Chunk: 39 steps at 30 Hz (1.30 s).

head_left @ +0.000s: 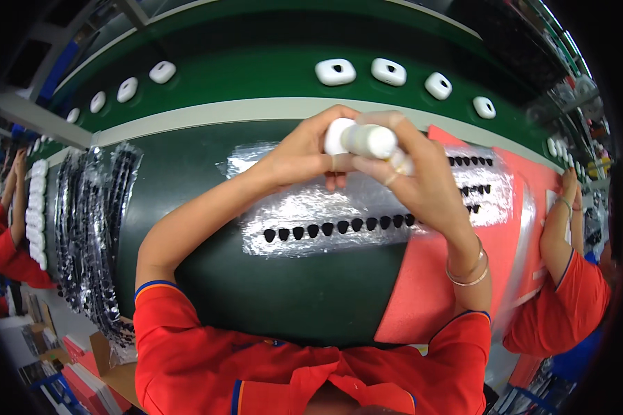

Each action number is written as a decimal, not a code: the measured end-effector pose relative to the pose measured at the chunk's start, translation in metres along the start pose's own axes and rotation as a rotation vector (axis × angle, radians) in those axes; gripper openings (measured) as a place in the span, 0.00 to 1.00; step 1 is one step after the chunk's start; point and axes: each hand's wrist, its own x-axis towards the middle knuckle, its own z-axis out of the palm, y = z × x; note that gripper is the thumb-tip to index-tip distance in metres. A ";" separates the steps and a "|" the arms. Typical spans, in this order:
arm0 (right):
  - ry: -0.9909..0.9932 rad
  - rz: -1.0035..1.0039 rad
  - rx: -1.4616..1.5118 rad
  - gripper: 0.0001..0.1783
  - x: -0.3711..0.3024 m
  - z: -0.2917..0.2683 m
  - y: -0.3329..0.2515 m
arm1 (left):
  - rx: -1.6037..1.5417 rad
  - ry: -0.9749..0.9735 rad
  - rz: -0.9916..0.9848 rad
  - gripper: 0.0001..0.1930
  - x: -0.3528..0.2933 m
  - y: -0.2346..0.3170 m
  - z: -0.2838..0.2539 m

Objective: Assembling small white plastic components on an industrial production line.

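Observation:
Above the middle of the bench, my left hand point(299, 153) closes around a white rounded housing point(337, 137), its thumb and fingers on the edges. Against the housing's right side, my right hand point(428, 181) grips a white cylindrical piece point(376, 141) with a rounded end; its exact kind is not clear. Whitish covers sit on some right-hand fingertips. Beneath both hands lies a clear plastic sheet point(304, 200) carrying rows of small black rounded pads point(342, 226). Part of the sheet is hidden by my hands and forearms.
A green conveyor point(256, 76) beyond the bench carries several white housings point(336, 72). Plastic strips of black pieces point(90, 228) hang over the left side. A pink foam sheet point(422, 277) covers the right. Co-workers in red sit at the left point(10, 252) and right point(561, 304).

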 end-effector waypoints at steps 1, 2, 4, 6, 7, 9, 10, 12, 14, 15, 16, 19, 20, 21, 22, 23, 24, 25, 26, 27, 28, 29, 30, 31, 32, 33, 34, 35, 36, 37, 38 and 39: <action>0.043 -0.023 -0.021 0.21 0.001 0.000 0.000 | 0.109 0.002 0.018 0.22 0.000 0.006 -0.003; 0.072 -0.017 0.003 0.21 0.001 -0.003 -0.004 | 0.218 0.000 0.040 0.23 0.001 0.014 -0.006; 0.117 -0.004 -0.005 0.21 -0.001 -0.012 -0.012 | 0.566 0.220 0.177 0.23 0.017 0.008 -0.026; 0.130 0.005 -0.068 0.22 -0.003 -0.019 -0.016 | 0.875 0.459 0.221 0.26 0.034 -0.004 -0.059; 0.142 0.072 -0.107 0.20 -0.003 -0.022 -0.018 | 0.960 0.534 0.153 0.27 0.040 -0.005 -0.075; 0.131 0.159 -0.164 0.17 -0.007 -0.027 -0.015 | 1.205 0.669 0.144 0.28 0.053 -0.024 -0.115; 0.126 0.257 -0.220 0.15 -0.010 -0.031 -0.012 | 1.298 0.684 0.150 0.28 0.057 -0.031 -0.133; 0.168 0.223 -0.343 0.13 -0.017 -0.038 0.004 | 1.434 0.733 0.246 0.27 0.059 -0.030 -0.168; 0.167 0.213 -0.426 0.15 -0.028 -0.049 0.023 | 1.570 0.871 0.311 0.27 0.055 -0.018 -0.185; 0.126 0.210 -0.426 0.16 -0.030 -0.053 0.030 | 1.678 1.054 0.297 0.29 0.044 -0.014 -0.200; 0.071 0.334 -0.401 0.16 -0.033 -0.057 0.033 | 1.803 1.217 0.235 0.33 0.037 -0.011 -0.218; 0.013 0.346 -0.583 0.19 -0.041 -0.059 0.049 | 1.583 1.631 -0.221 0.44 0.004 -0.013 -0.293; 0.024 0.365 -0.587 0.19 -0.043 -0.058 0.051 | 1.452 1.533 -0.362 0.43 -0.001 -0.011 -0.300; -0.021 0.432 -0.584 0.20 -0.042 -0.056 0.053 | 1.456 1.528 -0.359 0.43 -0.007 -0.012 -0.309; -0.066 0.501 -0.581 0.21 -0.043 -0.054 0.056 | 1.353 1.412 -0.263 0.43 -0.010 -0.012 -0.306; -0.042 0.384 -0.639 0.20 -0.047 -0.050 0.068 | 1.249 1.298 -0.172 0.43 -0.013 -0.012 -0.304; -0.040 0.384 -0.638 0.20 -0.047 -0.052 0.067 | 1.194 1.261 0.002 0.40 -0.011 -0.016 -0.299; -0.074 0.432 -0.609 0.19 -0.043 -0.056 0.063 | 1.191 1.265 0.000 0.40 -0.006 -0.013 -0.283; -0.105 0.482 -0.582 0.18 -0.041 -0.060 0.057 | 0.634 1.199 0.168 0.37 0.002 -0.009 -0.266; -0.112 0.473 -0.577 0.18 -0.038 -0.061 0.051 | 0.094 1.088 0.315 0.35 0.004 -0.002 -0.249; -0.095 0.424 -0.476 0.17 -0.035 -0.064 0.043 | -0.008 0.955 0.324 0.34 0.006 0.004 -0.230; -0.080 0.375 -0.375 0.16 -0.032 -0.066 0.035 | -0.108 0.822 0.333 0.32 0.008 0.010 -0.208; -0.021 0.328 -0.333 0.15 -0.028 -0.063 0.027 | -0.054 0.732 0.345 0.33 0.008 0.013 -0.187; -0.018 0.328 -0.340 0.15 -0.024 -0.061 0.014 | -0.009 0.626 0.356 0.33 0.015 0.015 -0.163; 0.031 0.295 -0.293 0.15 -0.018 -0.057 0.005 | 0.049 0.618 0.295 0.31 0.019 0.018 -0.133; 0.083 0.263 -0.248 0.15 -0.012 -0.052 -0.001 | 0.122 0.600 0.271 0.30 0.022 0.016 -0.107; 0.116 0.198 -0.182 0.15 -0.009 -0.047 -0.001 | 0.218 0.539 0.252 0.29 0.025 0.018 -0.078; 0.114 0.194 -0.180 0.15 -0.005 -0.041 -0.004 | 0.269 0.440 0.223 0.30 0.023 0.017 -0.055; 0.140 0.164 -0.100 0.15 -0.002 -0.033 -0.006 | 0.222 0.367 0.233 0.30 0.019 0.016 -0.032; 0.175 0.144 -0.029 0.15 -0.001 -0.029 -0.008 | 0.208 0.283 0.168 0.29 0.017 0.016 -0.012; 0.164 0.076 -0.054 0.14 0.000 -0.024 -0.009 | 0.174 0.209 0.146 0.28 0.011 0.012 -0.002; 0.159 0.075 -0.048 0.14 0.000 -0.020 -0.008 | 0.139 0.134 0.124 0.28 0.006 0.008 0.005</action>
